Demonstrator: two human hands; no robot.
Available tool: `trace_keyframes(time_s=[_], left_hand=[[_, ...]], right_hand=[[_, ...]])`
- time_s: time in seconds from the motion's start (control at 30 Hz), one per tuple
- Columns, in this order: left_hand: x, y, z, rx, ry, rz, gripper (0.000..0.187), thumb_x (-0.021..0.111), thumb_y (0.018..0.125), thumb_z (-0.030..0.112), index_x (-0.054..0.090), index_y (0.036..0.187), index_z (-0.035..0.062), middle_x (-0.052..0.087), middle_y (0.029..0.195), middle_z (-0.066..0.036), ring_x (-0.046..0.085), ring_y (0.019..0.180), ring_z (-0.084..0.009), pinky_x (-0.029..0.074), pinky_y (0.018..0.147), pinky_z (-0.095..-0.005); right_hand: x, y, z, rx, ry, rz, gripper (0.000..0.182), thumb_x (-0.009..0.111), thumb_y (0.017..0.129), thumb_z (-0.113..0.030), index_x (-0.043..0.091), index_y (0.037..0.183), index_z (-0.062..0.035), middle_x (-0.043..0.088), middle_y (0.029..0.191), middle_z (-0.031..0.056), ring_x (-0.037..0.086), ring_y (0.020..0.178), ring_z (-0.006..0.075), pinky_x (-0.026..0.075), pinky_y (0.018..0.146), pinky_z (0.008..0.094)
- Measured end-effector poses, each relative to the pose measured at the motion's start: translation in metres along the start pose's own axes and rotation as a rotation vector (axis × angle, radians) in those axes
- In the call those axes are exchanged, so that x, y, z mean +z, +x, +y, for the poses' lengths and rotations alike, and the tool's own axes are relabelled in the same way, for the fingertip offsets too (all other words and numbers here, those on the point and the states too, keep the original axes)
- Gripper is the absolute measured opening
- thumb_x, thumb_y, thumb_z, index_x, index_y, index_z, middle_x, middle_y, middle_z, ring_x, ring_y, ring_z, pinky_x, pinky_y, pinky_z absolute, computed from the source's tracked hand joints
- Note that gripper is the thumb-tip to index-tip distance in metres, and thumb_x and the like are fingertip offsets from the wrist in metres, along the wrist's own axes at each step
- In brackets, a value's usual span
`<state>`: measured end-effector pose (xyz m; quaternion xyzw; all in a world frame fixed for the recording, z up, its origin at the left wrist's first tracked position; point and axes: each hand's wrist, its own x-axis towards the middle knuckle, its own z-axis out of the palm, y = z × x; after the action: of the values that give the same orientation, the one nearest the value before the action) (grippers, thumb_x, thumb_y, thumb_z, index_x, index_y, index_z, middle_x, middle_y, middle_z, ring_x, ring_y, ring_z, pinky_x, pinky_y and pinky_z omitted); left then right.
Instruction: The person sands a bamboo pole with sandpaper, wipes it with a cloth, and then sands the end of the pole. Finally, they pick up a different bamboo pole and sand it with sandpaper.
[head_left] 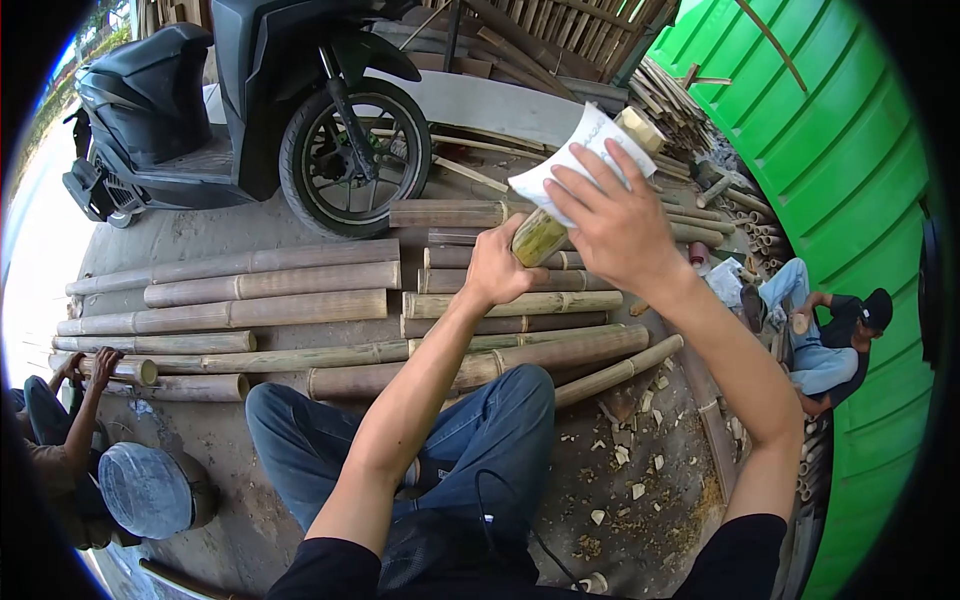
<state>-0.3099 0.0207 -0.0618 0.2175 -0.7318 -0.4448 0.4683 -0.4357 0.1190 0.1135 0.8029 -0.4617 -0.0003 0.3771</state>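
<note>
In the head view, my left hand [497,265] is wrapped round the near end of a short greenish bamboo piece [540,237], raised over the row of poles. A curved white sheet with faint printed marks [590,140] lies around the piece's upper part. My right hand [622,225] presses its fingers over this sheet from the right, holding it against the bamboo. Much of the bamboo is hidden under sheet and fingers. Below both hands, long bamboo poles [520,303] lie side by side on the ground.
A dark scooter [255,110] stands behind the poles. On the left, a person's hands [100,365] hold a pole near a bucket-like container [150,490]. Another person [840,340] sits by the green metal wall [830,150]. Bamboo chips [620,455] litter the ground at right.
</note>
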Motion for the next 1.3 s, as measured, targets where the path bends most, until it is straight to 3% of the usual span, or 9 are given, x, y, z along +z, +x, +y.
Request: trace_keyframes(time_s=[0.23,0.33,0.43,0.53,0.67,0.77,0.93,1.1,1.3], left_hand=[[0.001,-0.004,0.006,-0.041,0.078,0.034,0.056,0.082,0.062,0.020,0.066,0.113,0.0038,0.073,0.096,-0.025,0.070,0.095,-0.0480,0.057,0.085,-0.0474],[0.003,-0.004,-0.003,0.003,0.019,0.060,0.057,0.082,0.062,0.021,0.067,0.114,0.0040,0.074,0.096,-0.025,0.070,0.094,-0.0475,0.057,0.085,-0.0471],[0.009,-0.006,-0.018,0.153,0.040,0.096,0.050,0.080,0.060,0.017,0.065,0.106,0.0016,0.075,0.092,-0.021,0.071,0.086,-0.0429,0.057,0.083,-0.0421],[-0.003,-0.007,0.010,-0.008,0.084,0.053,0.048,0.081,0.061,0.018,0.066,0.104,0.0018,0.075,0.090,-0.021,0.072,0.085,-0.0408,0.057,0.082,-0.0426],[0.000,-0.003,-0.001,-0.027,0.102,0.042,0.055,0.081,0.062,0.018,0.068,0.114,0.0035,0.074,0.095,-0.023,0.071,0.092,-0.0456,0.057,0.085,-0.0466],[0.004,-0.003,-0.008,0.162,-0.012,0.098,0.054,0.082,0.061,0.018,0.067,0.111,0.0030,0.073,0.092,-0.023,0.070,0.090,-0.0468,0.056,0.083,-0.0466],[0.000,-0.008,0.001,-0.002,0.115,0.076,0.053,0.082,0.060,0.022,0.066,0.107,0.0025,0.075,0.092,-0.022,0.074,0.085,-0.0394,0.057,0.080,-0.0428],[0.005,-0.010,0.002,0.040,0.087,0.109,0.051,0.081,0.062,0.017,0.066,0.109,0.0035,0.074,0.092,-0.022,0.073,0.086,-0.0405,0.057,0.082,-0.0425],[0.007,-0.021,0.011,0.035,0.085,0.080,0.052,0.080,0.063,0.017,0.064,0.112,0.0051,0.073,0.095,-0.023,0.070,0.093,-0.0464,0.056,0.083,-0.0482]], right_hand=[[-0.015,0.021,0.036,0.229,-0.097,0.312,0.036,0.068,0.090,-0.024,0.075,0.122,-0.0076,0.070,0.133,0.0071,0.054,0.139,0.0265,0.028,0.126,0.0502],[0.009,0.000,-0.012,-0.038,-0.013,0.023,0.036,0.068,0.091,-0.025,0.076,0.121,-0.0071,0.071,0.132,0.0078,0.054,0.140,0.0265,0.028,0.127,0.0488],[0.019,-0.009,-0.021,-0.092,0.128,0.009,0.037,0.068,0.091,-0.026,0.076,0.121,-0.0070,0.071,0.132,0.0081,0.053,0.140,0.0261,0.026,0.127,0.0475],[-0.011,0.017,0.030,0.179,-0.115,0.307,0.038,0.068,0.091,-0.028,0.077,0.121,-0.0071,0.071,0.134,0.0084,0.053,0.140,0.0255,0.023,0.129,0.0456],[0.008,0.013,0.006,0.219,-0.095,0.314,0.035,0.066,0.093,-0.027,0.077,0.120,-0.0069,0.071,0.133,0.0070,0.054,0.139,0.0249,0.023,0.129,0.0452],[0.026,-0.007,-0.023,-0.057,0.072,0.066,0.031,0.064,0.096,-0.023,0.078,0.117,-0.0051,0.073,0.129,0.0043,0.056,0.137,0.0243,0.024,0.129,0.0457],[-0.014,0.026,0.034,0.157,-0.077,0.371,0.029,0.065,0.094,-0.023,0.079,0.110,-0.0042,0.075,0.120,0.0062,0.059,0.133,0.0247,0.028,0.126,0.0468],[0.014,0.005,-0.017,-0.003,-0.027,0.083,0.029,0.068,0.093,-0.026,0.079,0.110,-0.0056,0.074,0.123,0.0067,0.058,0.135,0.0224,0.025,0.127,0.0455],[-0.023,0.008,0.028,0.284,-0.072,0.334,0.030,0.067,0.096,-0.024,0.079,0.119,-0.0096,0.073,0.129,0.0023,0.057,0.137,0.0240,0.025,0.127,0.0475]])
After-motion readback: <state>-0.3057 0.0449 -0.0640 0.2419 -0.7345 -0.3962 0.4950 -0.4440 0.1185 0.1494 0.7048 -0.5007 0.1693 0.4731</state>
